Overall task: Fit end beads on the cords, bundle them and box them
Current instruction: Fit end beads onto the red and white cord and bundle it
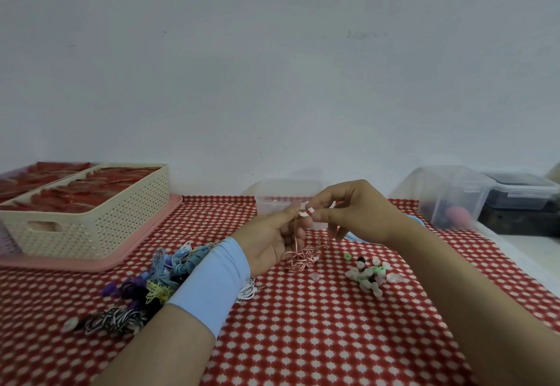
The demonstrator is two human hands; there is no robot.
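Both my hands hold one red-and-white cord above a red patterned tablecloth [303, 340].
My left hand [269, 237], a pale blue sleeve [212, 282] on its wrist, curls its fingers round the red-and-white cord [301, 258]; my right hand [360, 213] pinches the cord's tip between thumb and forefinger; the rest of the cord hangs down to a loose coil on the cloth below; a small heap of beads [368, 273] lies just right of the coil; a pile of other cords [157, 276] lies to my left, near a cream basket [91, 219]; a clear box [288, 194] stands behind my hands.
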